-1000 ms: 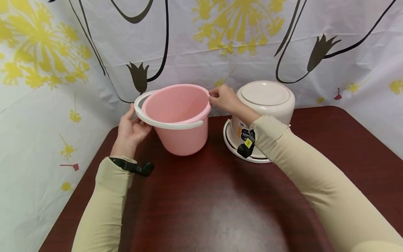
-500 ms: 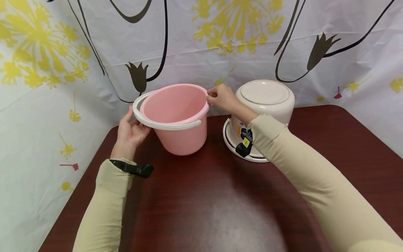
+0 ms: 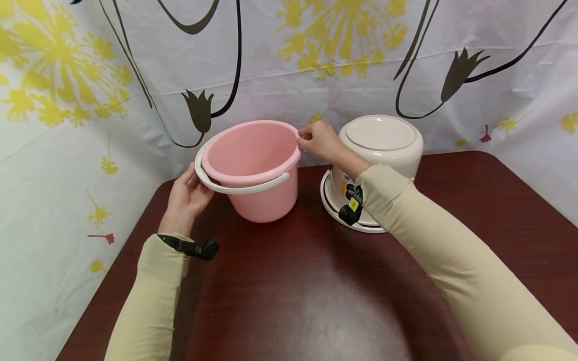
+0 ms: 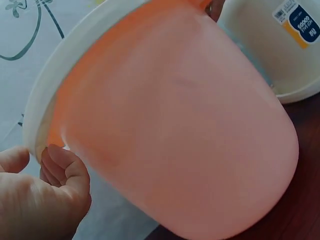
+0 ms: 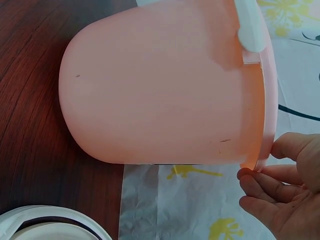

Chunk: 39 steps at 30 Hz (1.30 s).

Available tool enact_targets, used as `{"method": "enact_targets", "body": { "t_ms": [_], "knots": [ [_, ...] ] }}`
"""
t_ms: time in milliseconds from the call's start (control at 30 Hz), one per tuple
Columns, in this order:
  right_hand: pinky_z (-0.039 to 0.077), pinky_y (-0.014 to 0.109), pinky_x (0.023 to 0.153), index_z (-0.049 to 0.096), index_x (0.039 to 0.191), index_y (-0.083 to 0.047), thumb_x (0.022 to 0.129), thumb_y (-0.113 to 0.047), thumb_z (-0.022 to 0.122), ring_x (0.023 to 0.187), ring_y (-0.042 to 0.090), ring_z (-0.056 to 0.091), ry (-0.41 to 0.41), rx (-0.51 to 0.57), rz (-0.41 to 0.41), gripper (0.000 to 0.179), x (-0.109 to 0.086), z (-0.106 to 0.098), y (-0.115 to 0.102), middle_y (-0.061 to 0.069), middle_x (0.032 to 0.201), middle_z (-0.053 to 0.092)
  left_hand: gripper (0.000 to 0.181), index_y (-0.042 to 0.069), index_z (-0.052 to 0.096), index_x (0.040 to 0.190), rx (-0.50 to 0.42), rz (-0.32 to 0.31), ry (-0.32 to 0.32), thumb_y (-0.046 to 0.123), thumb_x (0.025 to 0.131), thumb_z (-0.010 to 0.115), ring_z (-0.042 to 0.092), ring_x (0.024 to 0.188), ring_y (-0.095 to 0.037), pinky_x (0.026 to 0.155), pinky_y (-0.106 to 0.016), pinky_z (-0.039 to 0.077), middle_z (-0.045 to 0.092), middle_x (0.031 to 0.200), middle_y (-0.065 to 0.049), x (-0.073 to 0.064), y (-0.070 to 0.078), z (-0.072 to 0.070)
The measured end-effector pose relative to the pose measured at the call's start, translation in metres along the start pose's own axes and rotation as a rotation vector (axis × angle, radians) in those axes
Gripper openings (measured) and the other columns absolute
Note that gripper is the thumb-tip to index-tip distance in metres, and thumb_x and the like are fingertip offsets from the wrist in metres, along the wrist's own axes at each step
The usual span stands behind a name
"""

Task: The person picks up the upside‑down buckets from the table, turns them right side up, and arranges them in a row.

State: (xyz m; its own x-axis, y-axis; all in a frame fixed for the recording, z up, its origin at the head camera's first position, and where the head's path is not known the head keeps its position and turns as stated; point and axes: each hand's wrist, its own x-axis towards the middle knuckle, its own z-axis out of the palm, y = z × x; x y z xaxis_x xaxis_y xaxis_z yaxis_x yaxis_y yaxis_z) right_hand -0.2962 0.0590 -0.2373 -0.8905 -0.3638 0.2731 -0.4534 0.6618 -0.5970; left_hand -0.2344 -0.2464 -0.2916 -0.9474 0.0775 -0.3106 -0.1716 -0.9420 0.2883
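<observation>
A pink plastic bucket (image 3: 264,200) stands toward the back of the table with its mouth up, leaning a little to the left. Its white handle (image 3: 244,190) is swung down around the left and front of the rim. My left hand (image 3: 187,198) pinches this handle between thumb and fingers at the bucket's left, as the left wrist view shows closely. Across the mouth, my right hand (image 3: 319,140) grips the right side of the pink rim (image 5: 270,110), thumb on top and fingers beneath. Whether the bucket's base fully touches the table is hard to tell.
Just right of the pink bucket, a cream bucket (image 3: 384,134) rests upside down, with a label (image 4: 302,25) on its side and its white handle around the bottom. The dark red-brown table (image 3: 289,291) meets a patterned curtain (image 3: 271,95) behind and at the left.
The white handle has dropped slightly at the left and front, and my left hand has moved a little down with it. My right hand and the bucket stay nearly still.
</observation>
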Motion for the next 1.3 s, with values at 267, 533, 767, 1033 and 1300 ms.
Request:
{"method": "enact_targets", "body": {
  "t_ms": [267,533,767,1033,1300],
  "knots": [
    [0.041,0.026,0.066,0.064,0.111,0.002,0.087,-0.01,0.053,0.073,0.019,0.056,0.01,-0.012,-0.023,0.029,0.001,0.002,0.002,0.012,0.088,0.069,0.011,-0.002,0.064,0.087,0.019,-0.016,0.016,0.007,0.089,0.058,0.058,0.089,-0.017,0.087,-0.026,0.042,0.063,0.089,-0.01,0.008,0.001,-0.017],
    [0.04,0.025,0.065,0.065,0.11,0.001,0.088,-0.01,0.052,0.071,0.017,0.056,0.011,-0.018,-0.042,0.028,0.0,0.002,0.002,0.012,0.087,0.069,0.016,0.0,0.064,0.081,0.081,-0.03,0.075,0.008,0.091,0.055,0.058,0.073,-0.018,0.068,-0.03,0.048,0.06,0.081,-0.008,0.014,-0.006,-0.03],
    [0.039,0.024,0.062,0.068,0.103,0.0,0.087,-0.01,0.051,0.064,0.013,0.052,0.025,-0.029,-0.058,0.026,0.001,0.003,0.002,0.009,0.08,0.068,0.015,0.004,0.062,0.083,0.194,-0.008,0.098,0.01,0.093,0.053,0.056,0.077,-0.017,0.069,-0.028,0.047,0.058,0.083,-0.006,0.017,-0.014,-0.037],
    [0.037,0.023,0.06,0.069,0.101,0.0,0.088,-0.011,0.051,0.064,0.013,0.05,0.027,-0.015,-0.049,0.024,0.0,0.004,0.002,0.007,0.079,0.068,0.013,0.007,0.062,0.084,0.279,0.004,0.103,0.012,0.092,0.053,0.055,0.078,-0.015,0.074,-0.027,0.044,0.058,0.084,-0.004,0.02,-0.018,-0.04],
    [0.038,0.024,0.061,0.067,0.106,0.0,0.088,-0.011,0.051,0.067,0.016,0.052,0.018,-0.018,-0.044,0.027,0.0,0.003,0.003,0.009,0.082,0.068,0.015,0.01,0.064,0.084,0.341,-0.001,0.077,0.014,0.093,0.053,0.054,0.083,-0.014,0.08,-0.027,0.041,0.059,0.087,-0.003,0.019,-0.017,-0.041]
  ]
}}
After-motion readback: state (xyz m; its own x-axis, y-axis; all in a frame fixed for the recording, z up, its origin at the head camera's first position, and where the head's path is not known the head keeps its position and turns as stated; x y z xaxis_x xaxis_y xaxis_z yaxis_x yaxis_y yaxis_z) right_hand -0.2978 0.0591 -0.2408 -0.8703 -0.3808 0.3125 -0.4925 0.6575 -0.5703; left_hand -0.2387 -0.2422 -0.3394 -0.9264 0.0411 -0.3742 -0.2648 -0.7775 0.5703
